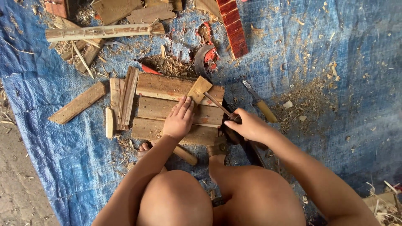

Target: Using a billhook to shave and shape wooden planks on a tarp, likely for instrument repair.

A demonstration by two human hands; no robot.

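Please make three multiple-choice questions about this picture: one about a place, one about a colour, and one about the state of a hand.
1. Where does the left hand rest?
A. On the wooden boards
B. On the bare ground
C. On the red carved piece

2. What colour is the tarp under the work?
A. Green
B. Blue
C. White

3. What is the state of the right hand?
A. Open and empty
B. Closed on a mallet
C. Flat on the tarp

Answers:
1. A, the left hand lies palm down on the boards, fingers toward the small wood block.
2. B, the woven sheet around the boards is blue, strewn with shavings.
3. B, its fingers wrap the thin handle that leads to the wooden head.
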